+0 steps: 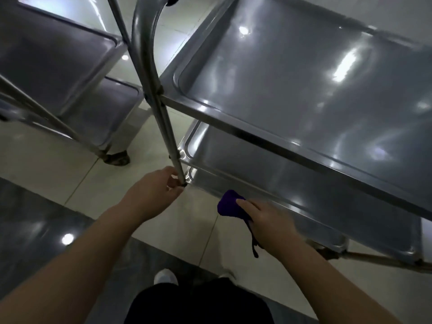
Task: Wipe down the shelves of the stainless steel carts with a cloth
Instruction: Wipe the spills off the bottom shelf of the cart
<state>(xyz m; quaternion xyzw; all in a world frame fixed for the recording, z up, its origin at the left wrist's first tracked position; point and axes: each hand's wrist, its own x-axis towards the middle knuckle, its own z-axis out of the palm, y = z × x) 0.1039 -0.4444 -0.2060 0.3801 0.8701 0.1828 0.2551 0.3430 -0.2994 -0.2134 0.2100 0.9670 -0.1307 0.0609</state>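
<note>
I can read no text, label, brand, number or sign anywhere. The cart shelves (292, 90), the cart leg (173, 148), the purple cloth (230, 203) and the floor tiles (70, 164) carry no legible marking, only glare from the lights.

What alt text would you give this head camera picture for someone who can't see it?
A person's right hand holds a purple cloth against a lower shelf of a stainless steel cart, while the left hand grips the cart's upright post.
</note>
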